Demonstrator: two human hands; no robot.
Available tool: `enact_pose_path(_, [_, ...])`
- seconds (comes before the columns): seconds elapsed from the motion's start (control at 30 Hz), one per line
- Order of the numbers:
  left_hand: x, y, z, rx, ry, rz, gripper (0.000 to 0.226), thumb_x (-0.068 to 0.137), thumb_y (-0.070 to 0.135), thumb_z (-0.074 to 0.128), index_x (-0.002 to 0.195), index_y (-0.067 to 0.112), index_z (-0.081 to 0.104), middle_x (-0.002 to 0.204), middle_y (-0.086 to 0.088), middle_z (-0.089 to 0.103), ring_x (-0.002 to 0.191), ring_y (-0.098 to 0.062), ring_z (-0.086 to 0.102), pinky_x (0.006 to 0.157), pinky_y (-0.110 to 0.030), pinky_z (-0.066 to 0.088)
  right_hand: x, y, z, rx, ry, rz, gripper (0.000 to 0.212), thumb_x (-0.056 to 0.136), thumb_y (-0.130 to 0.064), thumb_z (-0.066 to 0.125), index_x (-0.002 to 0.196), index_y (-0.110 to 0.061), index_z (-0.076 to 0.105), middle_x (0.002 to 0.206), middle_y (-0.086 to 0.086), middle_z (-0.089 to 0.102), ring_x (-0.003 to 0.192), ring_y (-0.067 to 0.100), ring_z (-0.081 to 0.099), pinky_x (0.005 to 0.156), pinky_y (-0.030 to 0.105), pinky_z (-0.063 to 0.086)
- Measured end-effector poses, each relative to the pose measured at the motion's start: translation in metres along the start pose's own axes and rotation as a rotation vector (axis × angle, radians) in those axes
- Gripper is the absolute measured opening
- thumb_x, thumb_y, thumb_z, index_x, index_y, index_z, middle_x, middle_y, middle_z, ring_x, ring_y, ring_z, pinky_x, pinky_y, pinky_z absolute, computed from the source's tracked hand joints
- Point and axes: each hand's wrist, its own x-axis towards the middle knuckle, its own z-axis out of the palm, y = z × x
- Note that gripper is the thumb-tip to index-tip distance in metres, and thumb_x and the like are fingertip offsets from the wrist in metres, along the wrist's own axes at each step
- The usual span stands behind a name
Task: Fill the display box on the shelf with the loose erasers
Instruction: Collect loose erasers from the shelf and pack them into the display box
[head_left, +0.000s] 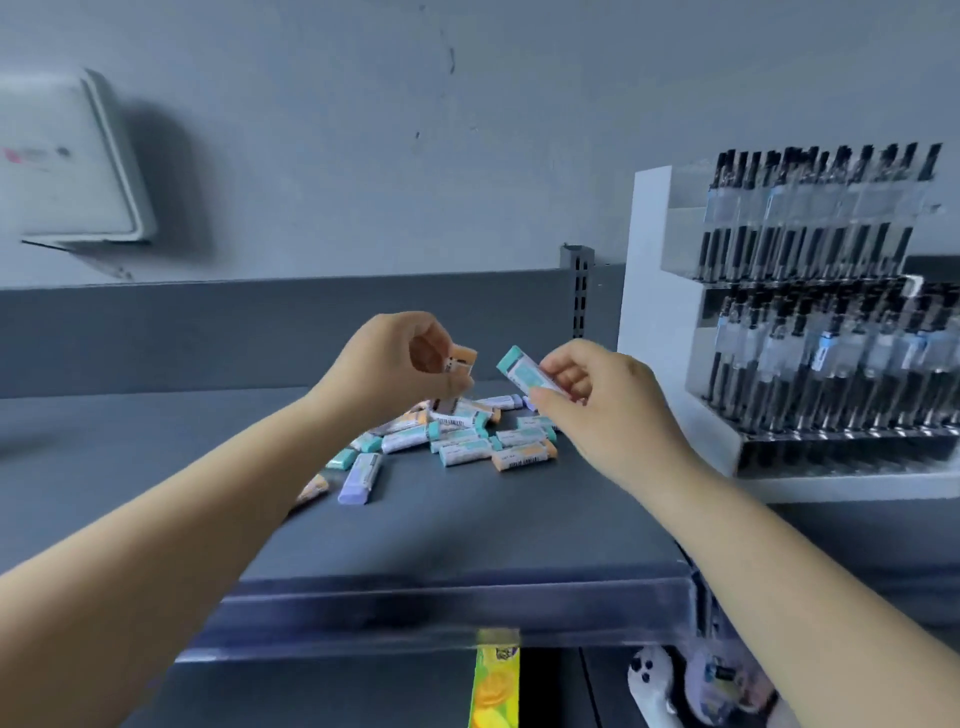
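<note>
A heap of loose erasers (457, 441) in teal, orange and purple sleeves lies on the dark grey shelf (467, 530). My left hand (395, 358) hovers above the heap and pinches an orange eraser (460, 360). My right hand (608, 395) is to its right, a little above the heap, and holds a teal eraser (522, 371) tilted between thumb and fingers. A purple eraser (361, 478) lies apart at the heap's near left. No display box for erasers is in view.
A white tiered rack (675, 312) full of black pens (810, 249) stands on the shelf at the right. A white box (67, 161) hangs on the grey wall at the left. A yellow-green packet (496, 680) shows below the shelf's front lip.
</note>
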Motion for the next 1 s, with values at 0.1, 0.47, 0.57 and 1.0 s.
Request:
enact_pose_path(0.1, [-0.036, -0.009, -0.023, -0.06, 0.095, -0.094, 0.019, 0.072, 0.02, 0.077, 0.083, 0.023, 0.062, 0.07, 0.006, 0.064, 0.051, -0.003, 0.053, 0.058, -0.018, 0.044, -0.009, -0.022, 0.021, 0.146, -0.07, -0.075, 0.004, 0.082, -0.016, 0.065, 0.085, -0.018, 0.063, 0.071, -0.013, 0.06, 0.064, 0.004, 0.054, 0.059, 0.015, 0.045])
enact_pose_path(0.47, [-0.157, -0.05, -0.131, -0.191, 0.332, -0.356, 0.015, 0.074, 0.012, 0.075, 0.081, 0.019, 0.064, 0.069, -0.002, 0.07, 0.045, -0.002, 0.057, 0.045, -0.017, 0.046, -0.035, -0.128, 0.118, 0.57, -0.406, -0.048, 0.01, 0.082, -0.016, 0.064, 0.077, -0.025, 0.063, 0.076, -0.008, 0.067, 0.068, 0.004, 0.06, 0.056, 0.016, 0.045])
enact_pose_path(0.57, [-0.184, -0.07, -0.166, -0.182, 0.374, -0.396, 0.015, 0.073, 0.012, 0.075, 0.08, 0.015, 0.062, 0.061, 0.003, 0.071, 0.045, -0.004, 0.058, 0.045, -0.017, 0.047, -0.041, -0.165, 0.15, 0.63, -0.457, -0.049, 0.01, 0.081, -0.015, 0.064, 0.077, -0.023, 0.063, 0.08, -0.003, 0.07, 0.06, 0.0, 0.058, 0.052, 0.011, 0.044])
enact_pose_path(1.0, [-0.268, -0.176, -0.307, -0.139, 0.477, -0.481, 0.018, 0.072, 0.014, 0.077, 0.078, 0.009, 0.061, 0.065, 0.0, 0.071, 0.053, -0.008, 0.066, 0.052, -0.022, 0.051, -0.06, -0.294, 0.282, 0.713, -0.5, -0.05, 0.013, 0.081, -0.013, 0.067, 0.075, -0.023, 0.063, 0.074, -0.005, 0.068, 0.054, -0.004, 0.056, 0.056, 0.013, 0.043])
